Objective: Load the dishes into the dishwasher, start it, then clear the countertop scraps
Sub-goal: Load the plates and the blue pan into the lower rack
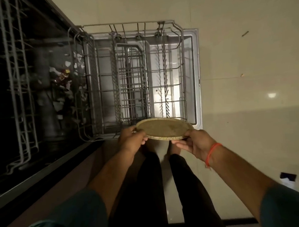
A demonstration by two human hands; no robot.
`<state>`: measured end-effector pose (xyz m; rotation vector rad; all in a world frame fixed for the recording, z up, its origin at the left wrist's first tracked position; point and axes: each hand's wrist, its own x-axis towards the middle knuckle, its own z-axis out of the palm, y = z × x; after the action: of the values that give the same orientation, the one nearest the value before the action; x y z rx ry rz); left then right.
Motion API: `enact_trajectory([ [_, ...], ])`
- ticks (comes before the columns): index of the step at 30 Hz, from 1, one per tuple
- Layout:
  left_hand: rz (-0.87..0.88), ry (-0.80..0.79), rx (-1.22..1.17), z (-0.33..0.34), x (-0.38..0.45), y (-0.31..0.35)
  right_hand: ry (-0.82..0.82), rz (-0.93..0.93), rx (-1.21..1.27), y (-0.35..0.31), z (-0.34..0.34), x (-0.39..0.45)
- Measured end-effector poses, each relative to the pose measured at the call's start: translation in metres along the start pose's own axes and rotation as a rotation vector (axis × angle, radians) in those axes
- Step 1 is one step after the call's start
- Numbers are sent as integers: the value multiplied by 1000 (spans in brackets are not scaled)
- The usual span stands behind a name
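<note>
Round tan plate point(163, 129) over the grey wire dishwasher rack's point(133, 78) near edge.
Left hand point(131, 139), right hand point(194, 143) pinch opposite rims; looks stiff, breakable, best held there.

This is a home kitchen, seen in dim light. A built-in dishwasher point(34, 87) stands open, its door point(195, 76) dropped flat over the floor and its lower wire rack point(131, 78) pulled out across it. A second wire rack point(16, 85) shows inside the dark tub on the left. The floor point(248, 50) is laid with large, glossy, pale tiles that reflect a ceiling light, and a few small scraps lie on them. A dark cabinet front point(33, 179) runs beside the machine.
</note>
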<state>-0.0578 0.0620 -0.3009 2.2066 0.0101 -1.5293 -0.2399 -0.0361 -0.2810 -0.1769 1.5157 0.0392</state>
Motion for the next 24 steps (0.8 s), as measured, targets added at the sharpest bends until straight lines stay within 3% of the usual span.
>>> enact_trajectory([
  [24, -12, 44, -109, 17, 63, 18, 93, -62, -44, -37, 19, 49],
])
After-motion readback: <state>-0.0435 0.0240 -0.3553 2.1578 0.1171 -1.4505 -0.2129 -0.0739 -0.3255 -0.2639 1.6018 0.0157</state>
